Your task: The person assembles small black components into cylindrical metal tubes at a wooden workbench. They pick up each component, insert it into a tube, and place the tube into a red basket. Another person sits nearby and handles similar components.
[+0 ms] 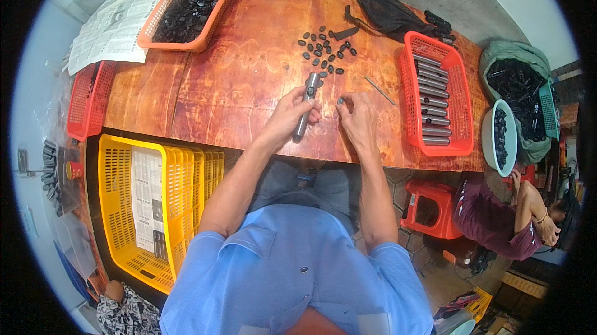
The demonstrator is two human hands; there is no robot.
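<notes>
My left hand (287, 114) is wrapped round a grey metal tube (300, 128) that slants above the table's front part. Near the tube's upper end an oval slot shows, with something dark in it. To the right of the tube, my right hand (360, 117) pinches a small dark piece (340, 101) between thumb and finger; its exact shape is mostly hidden. Several black oval pieces (331, 58) lie scattered on the table beyond my hands. A thin metal rod (379, 90) rests to the right of my right hand.
On the right stands a red basket (407, 92) of metal tubes, beside a pale bowl (487, 142) of black parts. An orange basket (149, 31) of black pieces sits far left. Yellow crates (118, 235) stand below the table's left front. A person (491, 217) sits at right.
</notes>
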